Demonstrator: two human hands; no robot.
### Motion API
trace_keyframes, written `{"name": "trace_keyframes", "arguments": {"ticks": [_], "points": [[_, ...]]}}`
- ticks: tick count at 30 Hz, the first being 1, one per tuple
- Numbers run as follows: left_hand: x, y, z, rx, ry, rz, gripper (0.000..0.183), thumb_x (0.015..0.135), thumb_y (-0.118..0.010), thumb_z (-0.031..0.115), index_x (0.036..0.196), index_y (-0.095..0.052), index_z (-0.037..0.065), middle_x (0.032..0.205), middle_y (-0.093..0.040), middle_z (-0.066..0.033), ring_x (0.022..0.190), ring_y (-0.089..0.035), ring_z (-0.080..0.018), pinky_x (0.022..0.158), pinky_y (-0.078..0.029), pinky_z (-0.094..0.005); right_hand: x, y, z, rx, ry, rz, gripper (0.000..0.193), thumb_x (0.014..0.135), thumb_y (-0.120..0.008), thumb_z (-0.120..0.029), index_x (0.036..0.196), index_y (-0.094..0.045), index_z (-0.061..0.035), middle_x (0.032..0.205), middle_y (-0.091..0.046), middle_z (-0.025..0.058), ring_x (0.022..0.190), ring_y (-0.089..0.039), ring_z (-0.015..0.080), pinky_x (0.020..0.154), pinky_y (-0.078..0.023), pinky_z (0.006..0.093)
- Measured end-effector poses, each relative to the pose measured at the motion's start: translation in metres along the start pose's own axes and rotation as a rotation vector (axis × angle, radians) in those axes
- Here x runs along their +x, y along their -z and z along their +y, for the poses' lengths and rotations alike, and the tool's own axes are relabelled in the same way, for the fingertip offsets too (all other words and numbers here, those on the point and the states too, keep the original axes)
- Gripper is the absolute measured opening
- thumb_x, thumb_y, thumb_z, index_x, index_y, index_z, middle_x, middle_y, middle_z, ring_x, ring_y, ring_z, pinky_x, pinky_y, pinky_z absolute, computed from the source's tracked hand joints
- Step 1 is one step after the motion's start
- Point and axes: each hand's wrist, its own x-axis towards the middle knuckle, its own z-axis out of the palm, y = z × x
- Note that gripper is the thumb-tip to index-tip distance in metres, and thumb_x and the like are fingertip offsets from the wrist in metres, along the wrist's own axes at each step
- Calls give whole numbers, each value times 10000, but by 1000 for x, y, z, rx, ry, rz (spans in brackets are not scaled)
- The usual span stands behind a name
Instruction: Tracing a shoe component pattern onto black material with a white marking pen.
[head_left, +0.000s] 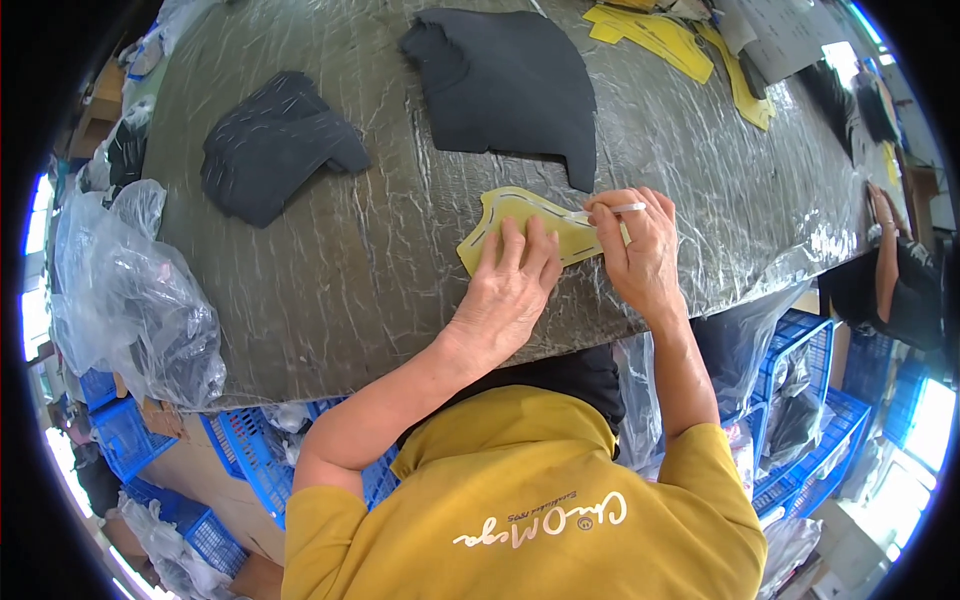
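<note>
A yellow pattern template (512, 204) with slots cut along its edges lies on the plastic-covered table in front of me. My left hand (503, 290) rests on it, fingers spread and pressing it down. In my right hand (645, 250), a slim white pen (629, 208) is pinched between thumb and fingers. Its tip points left, at the template's upper edge near a slot; the exact contact is too small to make out. Just beyond the template is a stack of dark cut pieces (515, 95). Further left sits a smaller dark stack (270, 150) bearing short pale marks.
More yellow templates (660, 45) lie at the far right of the table (330, 300). Crumpled clear plastic bags (140, 290) hang at the left edge. Blue crates (800, 470) stand below the near edge. Another person's arm (886, 250) touches the table at right.
</note>
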Motion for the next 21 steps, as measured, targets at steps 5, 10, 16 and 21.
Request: {"name": "trace_keyframes", "arguments": {"ticks": [5, 10, 16, 21], "points": [[-1, 0, 0, 7, -1, -5, 571, 836, -632, 127, 1382, -540, -12, 1408, -487, -214, 1272, -483, -402, 1096, -450, -431, -6, 6, -1, -6, -48, 3, 39, 964, -628, -100, 945, -661, -95, 832, -676, 33, 775, -628, 249, 896, -430, 411], [1, 1, 0, -8, -3, 9, 571, 832, -633, 112, 1380, -539, -16, 1404, -490, -212, 1279, -483, -397, 1067, -478, -418, -10, 11, 1, -24, -77, -1, 48, 972, -619, -112, 951, -660, -98, 835, -674, 35, 789, -630, 250, 904, -430, 415], [0, 2, -1, -13, -4, 6, 576, 834, -626, 99, 1389, -527, -18, 1403, -485, -211, 1279, -484, -393, 1044, -498, -413, -13, 15, 4, -31, -77, 12, 46, 972, -615, -116, 963, -658, -100, 833, -674, 40, 798, -636, 256, 910, -431, 416], [0, 1, -1, 3, -4, 1, 586, 831, -627, 98, 1397, -520, -11, 1410, -478, -205, 1286, -478, -389, 1044, -501, -412, -15, 20, 5, -40, -90, 12, 52, 970, -614, -118, 960, -662, -99, 833, -674, 42, 799, -635, 258, 913, -430, 416]]}}
